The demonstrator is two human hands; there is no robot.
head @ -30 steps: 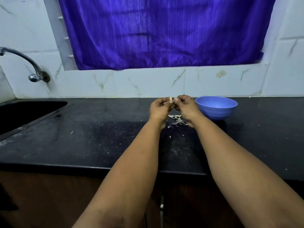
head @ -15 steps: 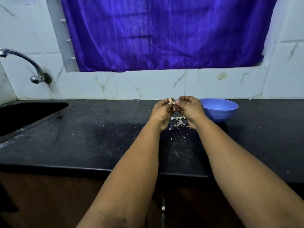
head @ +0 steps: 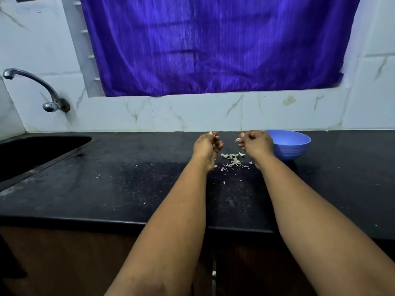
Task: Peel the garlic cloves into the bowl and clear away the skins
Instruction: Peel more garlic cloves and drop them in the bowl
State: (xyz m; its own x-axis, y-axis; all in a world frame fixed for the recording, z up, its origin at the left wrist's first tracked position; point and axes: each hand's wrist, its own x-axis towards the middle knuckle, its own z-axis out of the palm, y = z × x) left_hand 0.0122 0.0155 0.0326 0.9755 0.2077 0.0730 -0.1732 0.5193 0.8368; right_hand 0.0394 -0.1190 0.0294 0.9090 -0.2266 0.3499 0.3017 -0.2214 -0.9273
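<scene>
Hands apart above the garlic skins

Garlic peeling at a black table [head: 132,189]: both forearms reach forward from the near edge, and the two hands are held above the table, apart from each other, with a gap between them.

The left hand [head: 207,144] has its fingers curled and pinches a small pale piece, the garlic clove [head: 211,133], at its fingertips; only a sliver of it shows above the fingers. The right hand [head: 255,143] is also curled, and pinches a small pale scrap of skin [head: 238,139] at the tips of thumb and finger, on the side facing the left hand.

Below the gap between the hands lies a loose pile of skins [head: 233,160] on the table, with a few smaller flecks scattered nearer the person and one off to the left.

A blue bowl [head: 292,146] stands upright on the table just behind and to the right of the right hand, which hides part of its left rim. What is in the bowl cannot be seen from this angle.

At the far left a dark sink [head: 38,152] is set into the table, with a metal tap [head: 38,88] on the tiled wall above it. A purple curtain [head: 213,45] hangs over the window behind.
</scene>
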